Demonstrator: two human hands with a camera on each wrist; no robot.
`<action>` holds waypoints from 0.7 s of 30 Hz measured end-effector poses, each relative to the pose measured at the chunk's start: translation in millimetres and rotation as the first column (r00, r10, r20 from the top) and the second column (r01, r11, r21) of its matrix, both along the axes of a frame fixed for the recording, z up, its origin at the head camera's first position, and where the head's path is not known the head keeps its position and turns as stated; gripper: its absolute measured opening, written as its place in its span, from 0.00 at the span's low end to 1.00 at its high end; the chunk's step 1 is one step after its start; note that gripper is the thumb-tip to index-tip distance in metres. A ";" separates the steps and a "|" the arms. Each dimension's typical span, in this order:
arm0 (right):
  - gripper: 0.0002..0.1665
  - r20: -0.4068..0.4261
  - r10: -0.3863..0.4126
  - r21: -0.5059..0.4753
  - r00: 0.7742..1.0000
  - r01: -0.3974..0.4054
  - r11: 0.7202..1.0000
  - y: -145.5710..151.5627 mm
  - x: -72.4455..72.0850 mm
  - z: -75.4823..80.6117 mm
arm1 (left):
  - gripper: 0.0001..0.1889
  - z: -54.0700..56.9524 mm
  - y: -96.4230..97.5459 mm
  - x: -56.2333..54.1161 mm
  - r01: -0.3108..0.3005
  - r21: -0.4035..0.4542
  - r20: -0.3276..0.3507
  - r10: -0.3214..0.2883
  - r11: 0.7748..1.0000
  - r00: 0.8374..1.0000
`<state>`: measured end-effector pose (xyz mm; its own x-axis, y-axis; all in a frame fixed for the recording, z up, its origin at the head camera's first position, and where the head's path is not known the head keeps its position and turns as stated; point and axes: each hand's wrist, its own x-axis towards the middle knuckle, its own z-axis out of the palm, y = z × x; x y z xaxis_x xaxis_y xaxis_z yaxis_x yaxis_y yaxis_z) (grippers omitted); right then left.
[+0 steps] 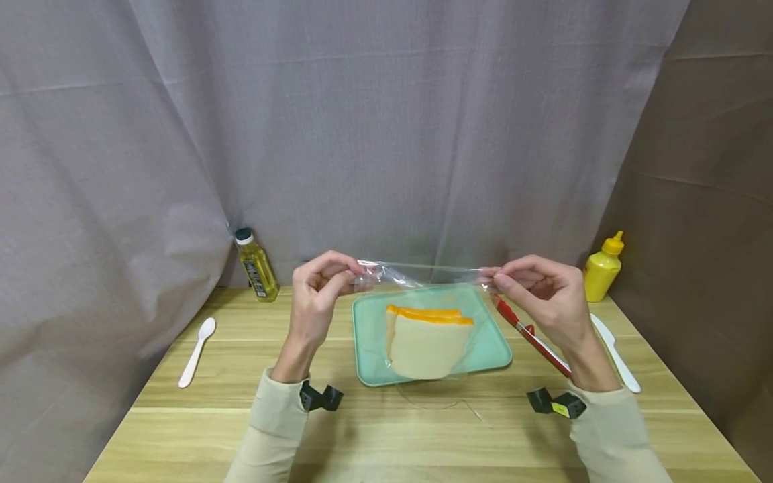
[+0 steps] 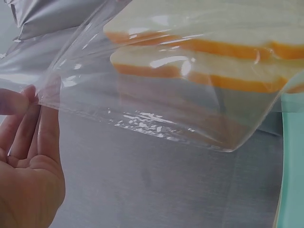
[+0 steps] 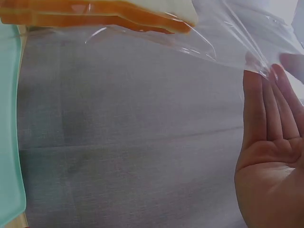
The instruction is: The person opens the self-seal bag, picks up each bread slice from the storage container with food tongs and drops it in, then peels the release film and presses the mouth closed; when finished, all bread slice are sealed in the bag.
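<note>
A sheet of clear plastic film (image 1: 431,276) is stretched between both hands, with its upper edge drawn nearly straight. My left hand (image 1: 320,292) pinches one end between thumb and fingers. At the other end, my right hand (image 1: 546,295) pinches it the same way. Two white bread slices (image 1: 430,345) with orange crust show through the film, overlapping the mint-green tray (image 1: 368,372) in the head view. In the left wrist view the film (image 2: 152,126) shows shiny wrinkles below the crusts. Tight creases run through the film (image 3: 237,28) to the right fingertips in the right wrist view.
A white spoon (image 1: 198,352) lies at the left, with an oil bottle (image 1: 258,268) behind it. To the right are a long red tool (image 1: 531,333), a white knife (image 1: 617,355) and a yellow squeeze bottle (image 1: 602,272). Grey curtain (image 1: 386,134) hangs behind the wooden table (image 1: 423,449).
</note>
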<state>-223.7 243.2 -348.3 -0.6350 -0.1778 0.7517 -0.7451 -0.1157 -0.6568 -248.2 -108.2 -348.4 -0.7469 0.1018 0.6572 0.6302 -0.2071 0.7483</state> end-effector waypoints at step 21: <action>0.30 0.061 -0.094 0.070 0.994 0.089 0.994 -1.7 13.2 12.7 | 0.18 6.9 -8.5 4.3 -0.007 -0.062 -0.035 0.005 0.998 0.999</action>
